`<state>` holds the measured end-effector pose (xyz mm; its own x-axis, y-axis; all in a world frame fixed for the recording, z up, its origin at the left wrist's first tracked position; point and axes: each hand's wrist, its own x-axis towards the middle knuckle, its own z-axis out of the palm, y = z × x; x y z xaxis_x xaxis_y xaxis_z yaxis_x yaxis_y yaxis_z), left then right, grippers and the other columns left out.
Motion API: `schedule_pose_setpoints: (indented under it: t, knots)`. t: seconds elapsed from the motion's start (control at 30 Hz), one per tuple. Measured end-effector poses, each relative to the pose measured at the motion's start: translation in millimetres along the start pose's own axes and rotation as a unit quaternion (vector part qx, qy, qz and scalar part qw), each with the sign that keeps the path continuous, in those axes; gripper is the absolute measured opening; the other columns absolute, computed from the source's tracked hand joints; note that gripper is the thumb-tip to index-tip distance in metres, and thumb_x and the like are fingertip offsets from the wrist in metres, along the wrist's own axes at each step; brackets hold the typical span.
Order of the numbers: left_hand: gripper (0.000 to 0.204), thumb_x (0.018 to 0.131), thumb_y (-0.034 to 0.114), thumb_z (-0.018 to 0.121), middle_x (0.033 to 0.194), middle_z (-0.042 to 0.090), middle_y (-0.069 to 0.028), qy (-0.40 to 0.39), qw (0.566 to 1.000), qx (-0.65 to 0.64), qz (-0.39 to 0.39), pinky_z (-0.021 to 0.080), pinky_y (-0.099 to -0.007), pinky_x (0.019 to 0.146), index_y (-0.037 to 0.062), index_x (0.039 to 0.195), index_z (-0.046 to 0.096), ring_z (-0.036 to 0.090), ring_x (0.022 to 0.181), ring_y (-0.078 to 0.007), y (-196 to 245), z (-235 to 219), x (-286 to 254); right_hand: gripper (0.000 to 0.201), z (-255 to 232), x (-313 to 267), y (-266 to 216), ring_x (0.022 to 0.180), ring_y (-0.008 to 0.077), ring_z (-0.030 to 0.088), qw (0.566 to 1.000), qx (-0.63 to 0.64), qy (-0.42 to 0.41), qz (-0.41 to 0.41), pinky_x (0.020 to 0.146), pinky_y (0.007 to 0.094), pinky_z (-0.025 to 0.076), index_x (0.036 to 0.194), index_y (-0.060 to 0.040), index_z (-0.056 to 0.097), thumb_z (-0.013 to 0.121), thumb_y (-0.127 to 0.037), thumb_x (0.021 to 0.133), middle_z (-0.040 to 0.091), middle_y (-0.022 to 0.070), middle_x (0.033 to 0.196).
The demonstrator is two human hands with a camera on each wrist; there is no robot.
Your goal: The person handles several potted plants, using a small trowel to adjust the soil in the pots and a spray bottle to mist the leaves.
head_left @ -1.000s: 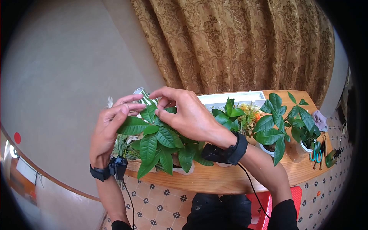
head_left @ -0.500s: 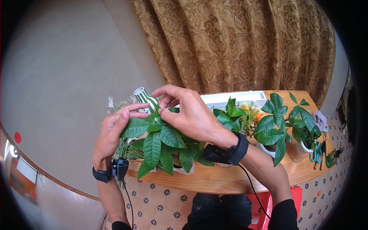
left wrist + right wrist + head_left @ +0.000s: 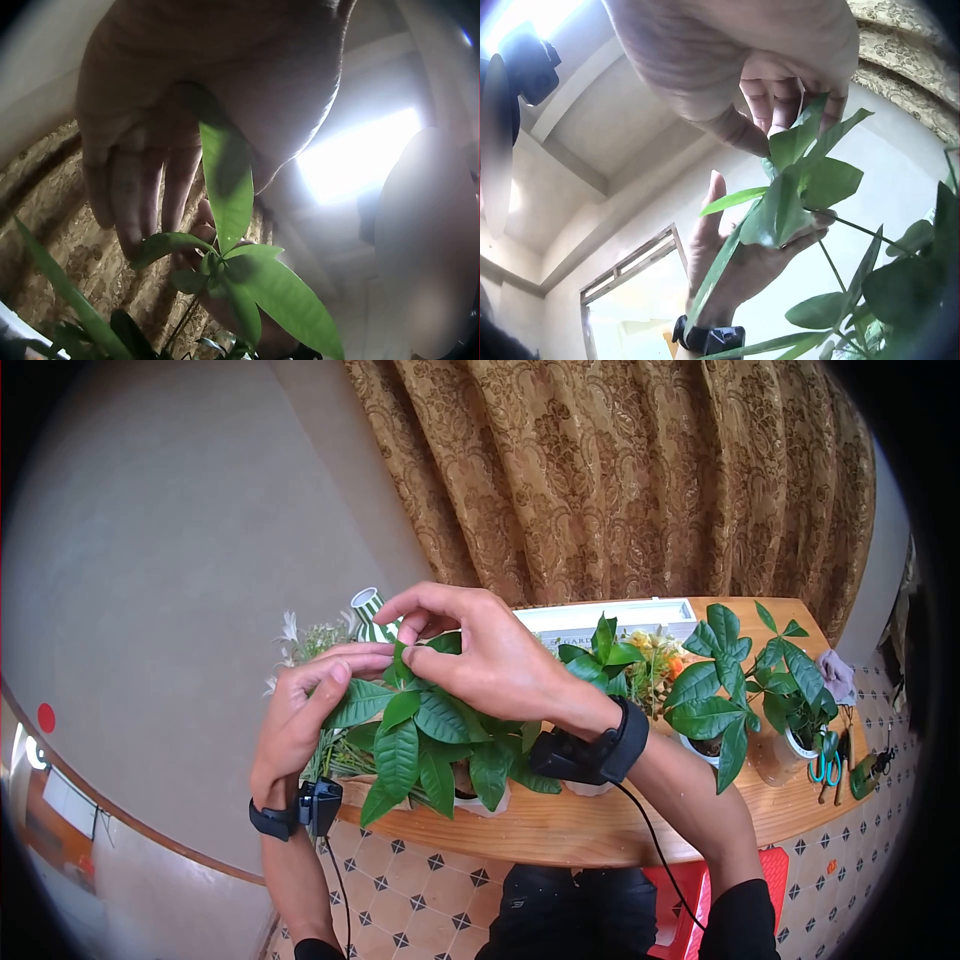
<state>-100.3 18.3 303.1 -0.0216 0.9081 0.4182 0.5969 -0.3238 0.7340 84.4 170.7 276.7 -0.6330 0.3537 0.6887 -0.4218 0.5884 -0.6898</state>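
A potted plant with broad glossy green leaves [image 3: 397,748] stands at the left front of the table, its top between both hands. My right hand [image 3: 485,655] pinches an upper leaf between thumb and fingers; in the right wrist view that leaf [image 3: 793,142] rises to the fingertips. My left hand [image 3: 300,710] is beside the plant, fingers fairly straight and pointing toward the right hand. From the left wrist, an upright leaf [image 3: 229,180] overlaps the palm, with leaflets spreading from the stem below. Other leaves hide most of the pot [image 3: 487,800].
Behind the hands is a green-and-white striped vase [image 3: 372,615]. White flowers [image 3: 290,628] lie at the left. A white planter box [image 3: 610,615], orange flowers [image 3: 672,662] and further potted plants [image 3: 712,685] stand to the right. Turquoise-handled scissors [image 3: 826,768] are at the right edge.
My left hand has moved slightly right, bringing its fingertips close to the right hand's. The right hand has shifted a little left, and the upper leaves have tilted with it.
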Motion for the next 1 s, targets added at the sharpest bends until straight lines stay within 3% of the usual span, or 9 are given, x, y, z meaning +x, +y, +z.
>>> schedule_pose_setpoints:
  t: [0.37, 0.47, 0.53, 1.0]
  knots:
    - [0.057, 0.109, 0.042, 0.048, 0.134, 0.065, -0.0194, 0.007, 0.998, -0.034, -0.046, 0.042, -0.0375, 0.112, -0.0081, 0.125, 0.069, 0.06, 0.125, -0.0253, -1.9, 1.9, 3.1, 0.029, -3.2, 7.5, -1.2, 0.093, 0.0137, 0.065, 1.0, 0.0, -0.015, 0.017, 0.095, 0.0339, 0.052, 0.118, 0.0036, 0.067, 0.064, -0.009, 0.092, 0.069, 0.0048, 0.089]
    - [0.058, 0.109, 0.043, 0.047, 0.135, 0.065, -0.0188, 0.0, 0.998, -0.037, -0.044, 0.042, -0.0367, 0.111, -0.0084, 0.127, 0.068, 0.06, 0.125, -0.0242, -1.6, 1.7, 4.4, 0.028, -0.9, 11.8, 2.0, 0.094, 0.0177, 0.068, 0.999, -0.045, -0.012, -0.012, 0.098, 0.0371, 0.052, 0.117, 0.0029, 0.068, 0.065, -0.01, 0.093, 0.071, 0.0073, 0.09]
    - [0.059, 0.109, 0.043, 0.047, 0.136, 0.065, -0.0183, -0.008, 0.998, -0.039, -0.042, 0.042, -0.0362, 0.111, -0.0084, 0.128, 0.067, 0.06, 0.125, -0.0237, 0.0, 1.1, 5.2, 0.027, 1.5, 14.2, 3.6, 0.086, 0.0334, 0.073, 0.996, -0.048, 0.015, -0.068, 0.079, 0.042, 0.055, 0.11, 0.0073, 0.069, 0.064, -0.008, 0.089, 0.074, 0.0199, 0.091]
    - [0.068, 0.11, 0.051, 0.041, 0.132, 0.067, -0.0181, 0.004, 0.997, -0.06, -0.054, 0.046, -0.0351, 0.106, -0.0082, 0.136, 0.062, 0.062, 0.12, -0.023, -6.6, -2.0, 3.2, 0.028, 3.5, 15.7, 1.6, 0.088, 0.0348, 0.074, 0.997, -0.051, 0.0, -0.054, 0.081, 0.0432, 0.056, 0.112, 0.0073, 0.069, 0.065, -0.009, 0.09, 0.075, 0.0218, 0.093]
